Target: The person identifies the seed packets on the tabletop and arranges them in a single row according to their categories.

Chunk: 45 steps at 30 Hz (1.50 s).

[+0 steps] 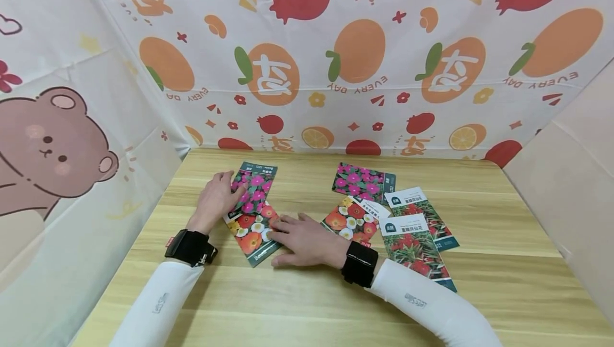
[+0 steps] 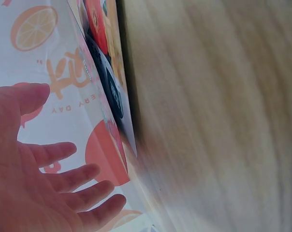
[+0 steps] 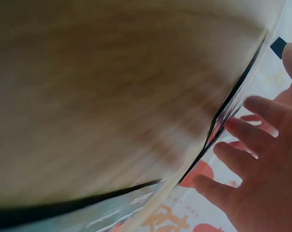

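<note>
1. We wear long white sleeves on both arms, each marked with small grey lettering near the forearm.
2. A black camera band wraps each wrist; the left one carries a small red tag.
3. Our left hand [image 1: 216, 198] and right hand [image 1: 307, 240] are bare.

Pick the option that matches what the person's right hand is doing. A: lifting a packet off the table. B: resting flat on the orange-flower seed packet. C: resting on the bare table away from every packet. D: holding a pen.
B: the right hand lies flat, fingers straight, with fingertips on the orange-flower seed packet on the table.
</note>
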{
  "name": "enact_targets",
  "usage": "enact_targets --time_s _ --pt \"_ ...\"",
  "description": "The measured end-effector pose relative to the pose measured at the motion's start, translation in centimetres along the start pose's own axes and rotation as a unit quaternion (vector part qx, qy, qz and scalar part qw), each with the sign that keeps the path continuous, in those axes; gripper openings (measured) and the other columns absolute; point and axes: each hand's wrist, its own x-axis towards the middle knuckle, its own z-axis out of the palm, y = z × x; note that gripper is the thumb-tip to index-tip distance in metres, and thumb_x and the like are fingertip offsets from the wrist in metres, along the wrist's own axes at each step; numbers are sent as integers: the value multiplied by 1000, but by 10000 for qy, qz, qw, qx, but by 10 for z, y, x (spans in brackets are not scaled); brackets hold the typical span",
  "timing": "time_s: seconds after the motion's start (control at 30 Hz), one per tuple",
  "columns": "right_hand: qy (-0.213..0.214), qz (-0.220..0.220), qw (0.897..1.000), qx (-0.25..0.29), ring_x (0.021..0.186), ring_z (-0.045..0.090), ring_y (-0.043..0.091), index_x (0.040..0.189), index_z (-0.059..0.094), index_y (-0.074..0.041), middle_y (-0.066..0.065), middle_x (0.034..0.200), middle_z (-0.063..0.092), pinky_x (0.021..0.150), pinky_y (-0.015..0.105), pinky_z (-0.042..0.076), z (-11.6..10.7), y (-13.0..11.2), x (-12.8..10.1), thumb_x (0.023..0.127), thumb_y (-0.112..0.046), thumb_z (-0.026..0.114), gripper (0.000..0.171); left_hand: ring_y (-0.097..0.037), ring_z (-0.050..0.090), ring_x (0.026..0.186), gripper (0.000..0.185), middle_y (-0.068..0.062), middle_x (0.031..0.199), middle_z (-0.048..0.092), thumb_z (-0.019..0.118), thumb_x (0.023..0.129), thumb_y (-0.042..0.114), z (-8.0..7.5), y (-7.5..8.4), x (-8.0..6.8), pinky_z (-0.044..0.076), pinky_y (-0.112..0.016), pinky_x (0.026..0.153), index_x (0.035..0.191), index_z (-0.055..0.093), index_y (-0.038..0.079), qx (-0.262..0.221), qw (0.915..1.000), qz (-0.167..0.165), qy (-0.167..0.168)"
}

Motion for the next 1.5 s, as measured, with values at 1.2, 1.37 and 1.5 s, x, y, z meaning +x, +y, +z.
enact_targets --time_s 1.2,1.37,1.5 --pt "698 1058 9919 97 119 61 24 111 71 -21 -1 112 68 118 58 31 -13 60 -83 103 -59 52 43 -60 44 129 70 -44 143 42 54 106 40 17 28 27 40 -65 108 147 43 -16 108 9973 425 -591" --pt "872 1025 9909 15 117 62 23 111 73 -22 -2 112 69 116 59 34 -11 63 -82 103 -59 52 43 -53 49 117 65 -40 122 52 62 102 45 21 45 40 41 -59 104 123 57 -16 238 9972 338 -617" --pt "1000 1019 9897 74 112 62 22 109 73 -23 -3 107 68 114 61 36 -12 64 -82 103 -55 56 37 -49 50 111 65 -37 115 53 75 94 45 24 55 46 41 -57 101 109 55 -14 218 9978 138 -605"
